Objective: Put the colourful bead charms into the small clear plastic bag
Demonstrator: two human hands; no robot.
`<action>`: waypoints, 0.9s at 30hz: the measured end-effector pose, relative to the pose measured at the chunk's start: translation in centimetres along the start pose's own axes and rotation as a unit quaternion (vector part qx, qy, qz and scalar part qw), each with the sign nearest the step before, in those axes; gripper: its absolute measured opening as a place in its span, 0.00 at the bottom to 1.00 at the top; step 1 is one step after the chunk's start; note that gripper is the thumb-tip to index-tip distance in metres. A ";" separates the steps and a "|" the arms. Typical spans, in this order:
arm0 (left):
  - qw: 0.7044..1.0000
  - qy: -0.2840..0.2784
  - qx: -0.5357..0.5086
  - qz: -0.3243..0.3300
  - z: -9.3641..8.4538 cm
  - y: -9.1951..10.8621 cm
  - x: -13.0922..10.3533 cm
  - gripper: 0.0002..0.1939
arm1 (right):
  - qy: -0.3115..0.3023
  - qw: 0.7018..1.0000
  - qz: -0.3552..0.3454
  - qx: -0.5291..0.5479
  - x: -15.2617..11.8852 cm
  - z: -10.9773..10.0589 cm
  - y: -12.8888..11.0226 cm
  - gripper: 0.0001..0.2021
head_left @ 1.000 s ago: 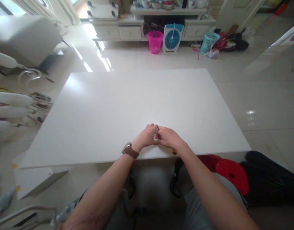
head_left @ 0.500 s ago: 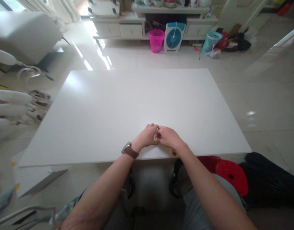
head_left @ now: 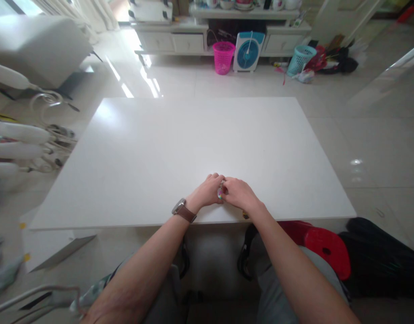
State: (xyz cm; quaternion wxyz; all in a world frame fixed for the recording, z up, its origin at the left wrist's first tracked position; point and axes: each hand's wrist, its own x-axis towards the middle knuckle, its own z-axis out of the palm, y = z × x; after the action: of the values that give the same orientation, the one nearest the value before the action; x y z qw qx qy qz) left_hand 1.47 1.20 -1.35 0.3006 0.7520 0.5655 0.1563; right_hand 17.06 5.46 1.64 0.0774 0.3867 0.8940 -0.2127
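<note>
Both hands meet over the white table (head_left: 200, 135), close to its near edge. Between them is a small shiny multicoloured object (head_left: 220, 194) with a silvery part at its top, perhaps a keychain; most of it is hidden. My left hand (head_left: 211, 189) curls around its left side, fingers closed. From the right, my right hand (head_left: 238, 192) pinches at the same object. A watch with a brown strap (head_left: 184, 210) circles my left wrist. Partly covered by my right wrist, a small dark brown and yellow thing (head_left: 245, 215) lies at the table edge.
Beyond the table stand a pink basket (head_left: 223, 58), a blue and white fan (head_left: 249, 51) and a light blue basket (head_left: 301, 60). White chairs (head_left: 21, 132) line the left side. A red stool (head_left: 328, 252) is at the near right, under the table's edge level.
The view has shifted slightly, so the room sits a little further right. Both hands stay together around the small object with almost no visible movement.
</note>
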 end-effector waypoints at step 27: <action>0.995 0.002 0.011 -0.097 -3.3 -2.0 -2.0 0.38 | 0.001 1.000 0.005 0.027 -0.3 0.0 0.4 0.06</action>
State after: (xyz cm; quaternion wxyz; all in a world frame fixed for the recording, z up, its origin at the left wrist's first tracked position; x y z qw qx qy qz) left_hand -2.52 0.56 0.17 0.3050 0.6965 0.6379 0.1223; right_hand 17.59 5.51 1.61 0.0671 0.3936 0.8859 -0.2359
